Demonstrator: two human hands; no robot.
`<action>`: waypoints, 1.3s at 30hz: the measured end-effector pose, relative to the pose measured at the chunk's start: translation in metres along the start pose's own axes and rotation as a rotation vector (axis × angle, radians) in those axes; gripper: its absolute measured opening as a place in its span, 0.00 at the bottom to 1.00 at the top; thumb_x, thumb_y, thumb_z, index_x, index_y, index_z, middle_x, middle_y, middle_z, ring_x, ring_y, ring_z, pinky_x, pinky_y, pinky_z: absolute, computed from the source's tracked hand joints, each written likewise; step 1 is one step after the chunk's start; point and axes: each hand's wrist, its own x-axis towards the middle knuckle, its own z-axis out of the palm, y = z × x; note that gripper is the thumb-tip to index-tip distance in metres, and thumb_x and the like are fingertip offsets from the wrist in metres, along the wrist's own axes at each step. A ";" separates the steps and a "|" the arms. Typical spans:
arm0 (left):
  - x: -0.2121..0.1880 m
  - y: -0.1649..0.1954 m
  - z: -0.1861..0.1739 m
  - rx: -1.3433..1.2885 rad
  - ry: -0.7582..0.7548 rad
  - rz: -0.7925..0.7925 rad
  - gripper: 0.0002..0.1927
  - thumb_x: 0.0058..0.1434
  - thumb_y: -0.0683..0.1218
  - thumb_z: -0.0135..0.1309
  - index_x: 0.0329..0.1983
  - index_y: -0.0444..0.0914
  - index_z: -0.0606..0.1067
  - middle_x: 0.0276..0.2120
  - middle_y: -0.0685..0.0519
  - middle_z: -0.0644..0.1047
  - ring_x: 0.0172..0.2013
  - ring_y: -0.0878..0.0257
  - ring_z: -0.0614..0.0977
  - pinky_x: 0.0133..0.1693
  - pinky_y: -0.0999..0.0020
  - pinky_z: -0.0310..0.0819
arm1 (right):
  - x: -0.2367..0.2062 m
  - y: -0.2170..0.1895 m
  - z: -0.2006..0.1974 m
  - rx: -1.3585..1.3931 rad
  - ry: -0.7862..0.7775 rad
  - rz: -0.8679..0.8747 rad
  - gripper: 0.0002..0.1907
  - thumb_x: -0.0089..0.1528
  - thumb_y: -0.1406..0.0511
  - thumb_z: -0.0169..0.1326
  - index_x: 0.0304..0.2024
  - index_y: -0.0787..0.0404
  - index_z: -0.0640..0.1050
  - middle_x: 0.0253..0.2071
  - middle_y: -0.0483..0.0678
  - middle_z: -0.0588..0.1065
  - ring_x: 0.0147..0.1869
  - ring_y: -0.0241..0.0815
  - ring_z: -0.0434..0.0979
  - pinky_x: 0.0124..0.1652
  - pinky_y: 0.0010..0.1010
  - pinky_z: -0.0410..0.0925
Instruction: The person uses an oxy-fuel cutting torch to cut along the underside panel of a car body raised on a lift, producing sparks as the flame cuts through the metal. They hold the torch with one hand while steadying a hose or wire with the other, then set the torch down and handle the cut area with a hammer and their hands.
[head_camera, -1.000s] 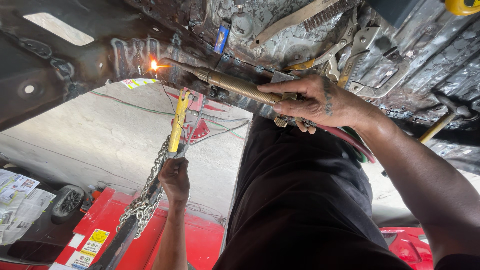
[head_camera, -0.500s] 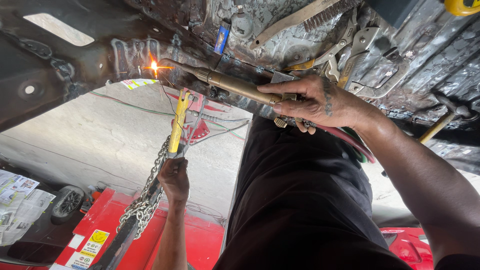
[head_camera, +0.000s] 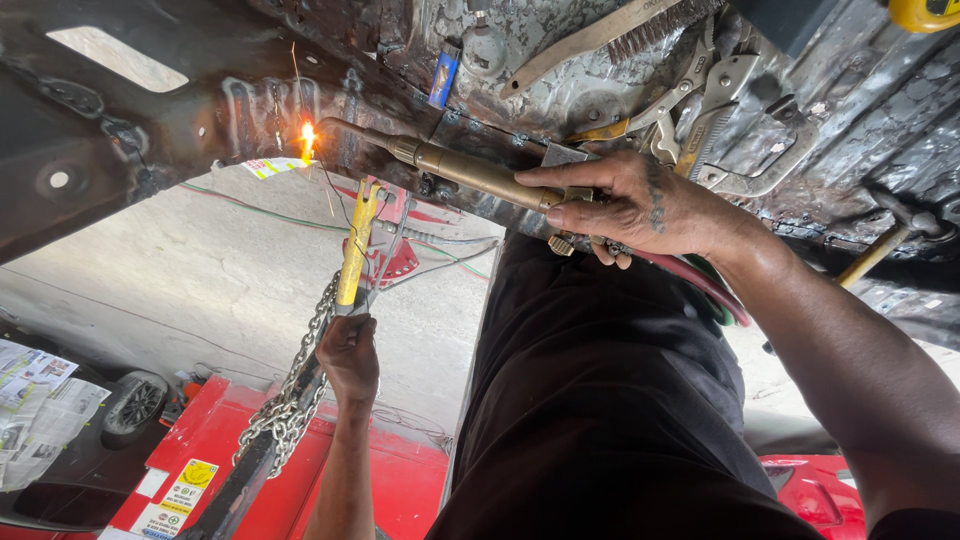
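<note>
Right hand (head_camera: 640, 205) grips a brass torch (head_camera: 470, 172), its flame (head_camera: 307, 138) on the scorched panel (head_camera: 200, 110); left hand (head_camera: 348, 350), fingers closed, holds a yellow-handled tool (head_camera: 355, 245), its head hard to make out.

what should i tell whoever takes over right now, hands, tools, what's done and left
Right hand grips the brass torch; its lit flame touches the dark metal panel.
Left hand holds the yellow-handled tool upright below the flame, beside a chain.
Locking pliers and a wire brush lie on the panel.
Done: heating under way, sparks showing. Left: cannot tell how much.
</note>
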 end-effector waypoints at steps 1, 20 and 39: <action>0.000 0.001 0.000 0.006 0.003 0.001 0.04 0.59 0.35 0.61 0.37 0.33 0.81 0.30 0.52 0.78 0.27 0.67 0.78 0.31 0.71 0.70 | 0.000 0.000 0.000 0.008 -0.002 -0.004 0.27 0.63 0.59 0.56 0.65 0.52 0.74 0.30 0.46 0.81 0.20 0.32 0.78 0.19 0.24 0.74; 0.000 0.001 0.000 -0.003 -0.004 0.001 0.04 0.60 0.35 0.61 0.37 0.34 0.81 0.30 0.52 0.78 0.28 0.67 0.79 0.32 0.71 0.71 | 0.000 -0.001 0.000 0.008 -0.002 0.006 0.26 0.63 0.60 0.56 0.65 0.51 0.74 0.30 0.46 0.80 0.20 0.32 0.78 0.19 0.23 0.74; 0.001 0.001 -0.001 -0.027 0.001 -0.014 0.03 0.60 0.35 0.61 0.37 0.33 0.81 0.30 0.52 0.78 0.28 0.68 0.78 0.32 0.71 0.71 | 0.001 -0.001 0.000 0.025 -0.011 -0.010 0.27 0.63 0.60 0.56 0.66 0.52 0.73 0.30 0.46 0.80 0.21 0.32 0.78 0.19 0.24 0.74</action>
